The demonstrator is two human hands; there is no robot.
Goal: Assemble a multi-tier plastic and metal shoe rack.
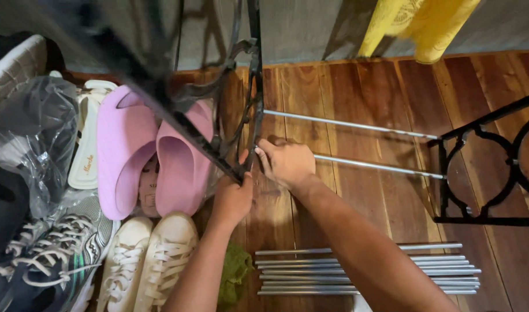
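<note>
The near black frame (218,110) is blurred and cut off at the top, and its bars hide part of the pink slippers (155,162); your fingertips behind its lower corner are hard to see. Around you on the wooden floor (357,86) lie white sneakers (149,260), a green cloth (235,271), a bundle of metal tubes (368,271) and a second black frame (490,167) at the right, with two rods (357,144) running between the frames. Your left hand (233,199) has its grip closed on the frame's lower corner, and your right hand (287,162) is closed around the rod end just beside it, both arms stretched forward.
</note>
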